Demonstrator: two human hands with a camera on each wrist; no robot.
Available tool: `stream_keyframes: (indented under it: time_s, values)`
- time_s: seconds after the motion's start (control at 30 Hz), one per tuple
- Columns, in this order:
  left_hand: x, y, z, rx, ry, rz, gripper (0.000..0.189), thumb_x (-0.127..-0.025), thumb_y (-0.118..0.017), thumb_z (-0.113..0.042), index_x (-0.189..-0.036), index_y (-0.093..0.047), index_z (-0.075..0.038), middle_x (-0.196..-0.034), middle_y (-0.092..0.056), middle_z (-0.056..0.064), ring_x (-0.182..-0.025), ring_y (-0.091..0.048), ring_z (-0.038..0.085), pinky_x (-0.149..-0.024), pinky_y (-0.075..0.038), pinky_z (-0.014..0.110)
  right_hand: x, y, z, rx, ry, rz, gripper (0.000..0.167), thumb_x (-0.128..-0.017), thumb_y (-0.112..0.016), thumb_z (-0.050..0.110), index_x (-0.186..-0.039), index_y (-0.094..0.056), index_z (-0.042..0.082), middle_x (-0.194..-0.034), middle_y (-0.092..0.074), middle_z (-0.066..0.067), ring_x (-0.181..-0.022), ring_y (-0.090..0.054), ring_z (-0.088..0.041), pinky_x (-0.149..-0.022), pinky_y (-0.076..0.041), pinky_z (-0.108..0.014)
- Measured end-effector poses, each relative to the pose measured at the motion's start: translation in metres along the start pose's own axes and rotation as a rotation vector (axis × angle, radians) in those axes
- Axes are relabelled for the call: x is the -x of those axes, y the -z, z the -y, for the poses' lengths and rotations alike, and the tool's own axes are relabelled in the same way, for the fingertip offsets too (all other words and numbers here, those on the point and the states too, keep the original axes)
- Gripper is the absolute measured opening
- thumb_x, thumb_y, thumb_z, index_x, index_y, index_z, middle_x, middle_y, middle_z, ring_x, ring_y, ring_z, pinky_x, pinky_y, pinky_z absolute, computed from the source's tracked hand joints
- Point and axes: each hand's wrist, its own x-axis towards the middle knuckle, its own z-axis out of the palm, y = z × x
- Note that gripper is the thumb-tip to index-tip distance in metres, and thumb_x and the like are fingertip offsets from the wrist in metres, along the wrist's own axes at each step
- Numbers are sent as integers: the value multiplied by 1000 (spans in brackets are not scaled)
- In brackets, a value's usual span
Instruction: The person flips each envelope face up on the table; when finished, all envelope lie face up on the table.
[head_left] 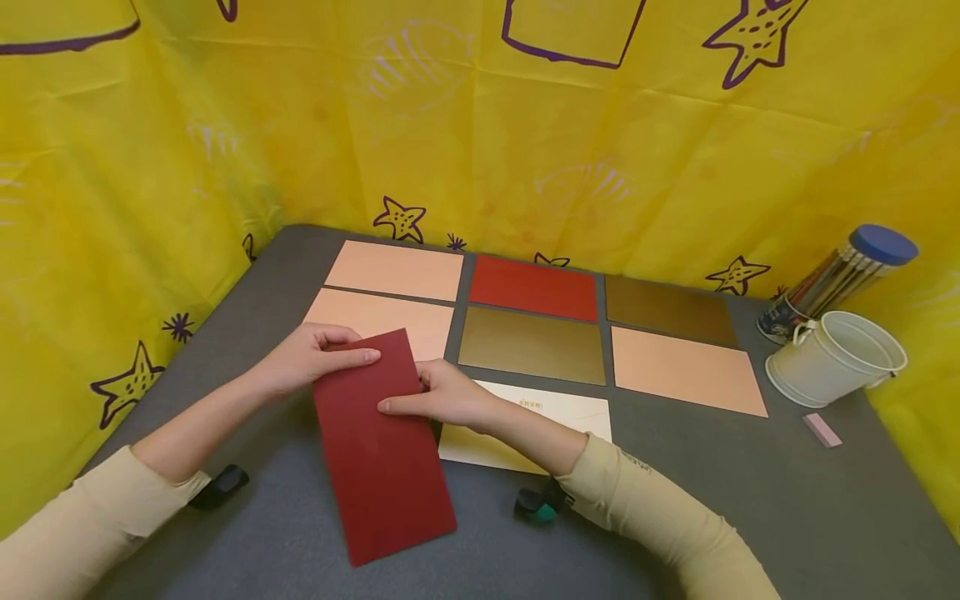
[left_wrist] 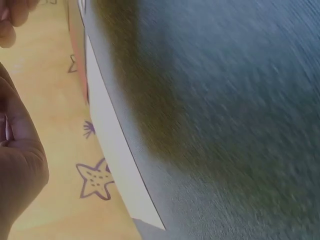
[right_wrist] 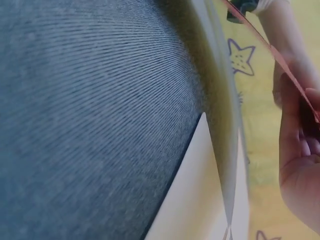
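Both hands hold a long dark red card [head_left: 386,475], tilted above the grey table. My left hand [head_left: 318,358] pinches its upper left corner, thumb on the front face and fingers behind. At its right edge my right hand [head_left: 446,396] grips it the same way, with the thumb lying across the front. Only a thin edge of the red card [right_wrist: 280,57] shows in the right wrist view. Behind the right forearm lies a cream card [head_left: 577,408] with a small printed barcode.
Further back, cards lie in rows: peach cards [head_left: 397,271], a bright red card [head_left: 532,287] and gold cards [head_left: 532,343]. At the right stand a white pail [head_left: 832,358] and a can of pencils [head_left: 783,321] beside a pink eraser [head_left: 822,430]. Yellow patterned cloth [head_left: 480,125] encloses the table.
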Motion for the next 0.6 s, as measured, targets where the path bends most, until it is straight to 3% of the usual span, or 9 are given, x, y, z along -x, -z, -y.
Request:
stream_keyframes:
  time_s: [0.13, 0.27, 0.47, 0.6]
  values:
    - [-1, -3, -2, 47, 23, -27, 30, -92, -69, -26, -107, -68, 0, -80, -71, 6, -67, -67, 22, -66, -54, 31, 2, 5, -1, -4, -16, -68, 19, -90, -70, 13, -107, -68, 3, -85, -74, -8, -75, -72, -22, -68, -58, -35]
    - [1, -3, 0, 119, 34, -18, 42, -93, -67, -21, -125, -57, 4, -94, -73, 5, -82, -71, 21, -77, -56, 31, 2, 10, -1, -90, -8, -196, 26, -92, -68, 14, -114, -64, 2, -94, -73, -10, -81, -72, -21, -73, -57, -35]
    - [3, -10, 8, 207, 79, 117, 51, -93, -69, -19, -133, -49, 4, -106, -72, 11, -91, -71, 28, -80, -57, 39, 1, 14, 0, -352, 30, -474, 33, -94, -66, 16, -123, -58, 2, -106, -70, -12, -86, -70, -19, -79, -57, -35]
    - [7, -14, 14, 211, 92, 173, 51, -92, -69, -17, -135, -49, 3, -105, -72, 14, -90, -71, 32, -80, -57, 40, 0, 16, -2, -483, 91, -621, 32, -95, -65, 15, -123, -57, 1, -103, -70, -10, -83, -70, -16, -74, -58, -33]
